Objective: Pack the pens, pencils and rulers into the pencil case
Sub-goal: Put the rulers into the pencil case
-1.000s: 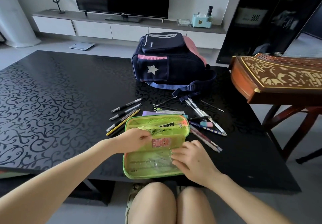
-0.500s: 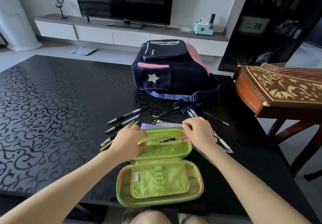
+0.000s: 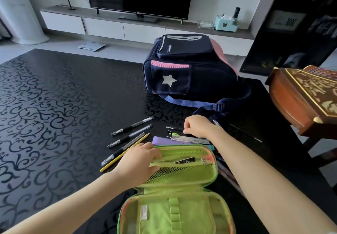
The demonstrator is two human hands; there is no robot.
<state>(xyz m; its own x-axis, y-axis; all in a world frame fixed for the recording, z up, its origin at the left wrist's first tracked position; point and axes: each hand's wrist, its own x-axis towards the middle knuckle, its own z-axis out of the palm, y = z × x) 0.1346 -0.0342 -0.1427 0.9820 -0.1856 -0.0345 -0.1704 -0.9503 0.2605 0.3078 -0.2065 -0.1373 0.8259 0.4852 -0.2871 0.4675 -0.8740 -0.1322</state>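
Note:
The green pencil case (image 3: 182, 213) lies open at the table's near edge, its mesh-pocket lid folded away from me. My left hand (image 3: 138, 162) grips the left side of that lid at the zip pocket. Left of it lie three black gel pens (image 3: 130, 138) and a yellow pencil (image 3: 125, 154). Behind the lid are a purple flat piece (image 3: 164, 141) and a clear ruler (image 3: 191, 140). My right hand (image 3: 197, 126) reaches past the ruler, fingers curled down at the end of a thin black pen (image 3: 174, 128); its grip is hidden. More pens (image 3: 225, 171) show under my right forearm.
A navy and pink backpack (image 3: 189, 69) lies behind the pens, its strap trailing toward my right hand. A carved wooden instrument (image 3: 300, 95) stands at the table's right edge. The black patterned table (image 3: 54, 106) stretches out to the left. A thin dark stick (image 3: 246, 133) lies right of my hand.
My right hand moved from the case's far right corner farther back toward the backpack strap, onto the loose pens. My left hand stayed on the lid. One second ago both hands were inside the case.

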